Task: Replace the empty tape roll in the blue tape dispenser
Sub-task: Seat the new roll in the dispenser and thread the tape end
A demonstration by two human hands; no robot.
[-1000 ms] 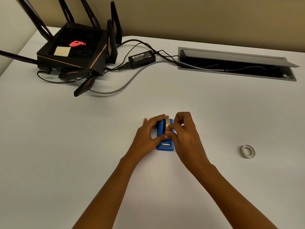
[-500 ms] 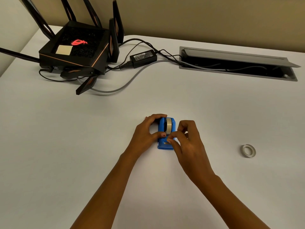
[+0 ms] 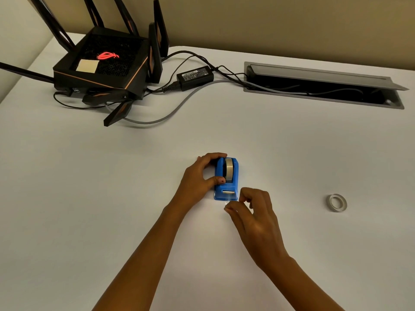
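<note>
Right hand (image 3: 256, 218) pulled back off dispenser (image 3: 226, 179), left hand (image 3: 199, 176) gripping

hands 2 (image 3: 197, 176) (image 3: 253, 212) | tape dispenser 1 (image 3: 226, 187) | empty roll 1 (image 3: 336, 202) | router 1 (image 3: 101, 70)

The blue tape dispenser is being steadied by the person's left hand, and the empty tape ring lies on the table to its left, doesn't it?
Not quite. The left hand does steady the blue tape dispenser, but the empty tape ring lies on the table to its right, well apart from it, past the right hand. The head view shows this.
</note>
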